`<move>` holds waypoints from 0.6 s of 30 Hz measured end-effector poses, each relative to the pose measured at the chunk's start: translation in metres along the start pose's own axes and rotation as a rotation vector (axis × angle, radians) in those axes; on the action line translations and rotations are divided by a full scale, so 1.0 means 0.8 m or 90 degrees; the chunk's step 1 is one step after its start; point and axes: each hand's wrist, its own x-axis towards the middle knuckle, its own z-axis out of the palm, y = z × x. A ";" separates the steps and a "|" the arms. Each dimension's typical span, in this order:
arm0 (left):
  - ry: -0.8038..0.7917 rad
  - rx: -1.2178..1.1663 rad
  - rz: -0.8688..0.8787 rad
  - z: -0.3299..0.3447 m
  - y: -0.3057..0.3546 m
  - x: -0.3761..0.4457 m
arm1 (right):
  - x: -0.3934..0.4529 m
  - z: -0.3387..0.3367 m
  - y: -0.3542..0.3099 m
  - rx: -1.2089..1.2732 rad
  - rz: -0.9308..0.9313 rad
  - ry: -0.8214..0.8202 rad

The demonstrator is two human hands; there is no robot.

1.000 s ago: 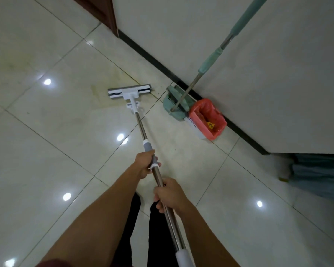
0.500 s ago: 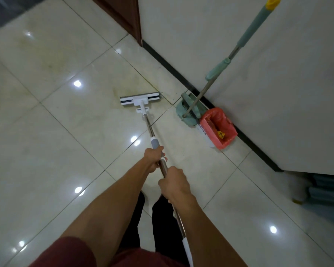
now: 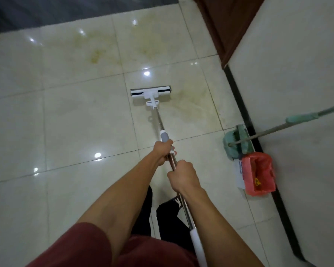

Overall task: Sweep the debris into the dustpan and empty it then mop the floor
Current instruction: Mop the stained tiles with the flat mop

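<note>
A flat mop with a white and black head (image 3: 150,92) lies on the glossy cream tile floor (image 3: 75,116) ahead of me. Its metal handle (image 3: 158,120) runs back toward my body. My left hand (image 3: 163,151) grips the handle just below the grey collar. My right hand (image 3: 182,175) grips the shaft a little lower, closer to me. At the right, a green broom and dustpan (image 3: 237,144) lean against the wall. Beside them stands a small bin with a red bag (image 3: 258,175).
Yellowish stains (image 3: 95,55) mark the tiles beyond the mop head and to its right (image 3: 193,101). A white wall with a black skirting (image 3: 239,105) runs down the right. A dark wooden door frame (image 3: 220,26) is at the top right, dark flooring (image 3: 66,10) at the top.
My view has turned left and up, so the broom and bin now sit at the far right. The mop head has moved further from the wall; both hands keep their hold.
</note>
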 end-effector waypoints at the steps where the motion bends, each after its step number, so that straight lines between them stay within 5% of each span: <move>1: 0.012 -0.024 0.004 -0.021 0.005 0.000 | -0.001 0.006 -0.016 -0.013 -0.018 -0.009; 18: 0.212 -0.305 0.026 -0.450 0.029 0.013 | -0.034 0.217 -0.333 -0.219 -0.241 -0.149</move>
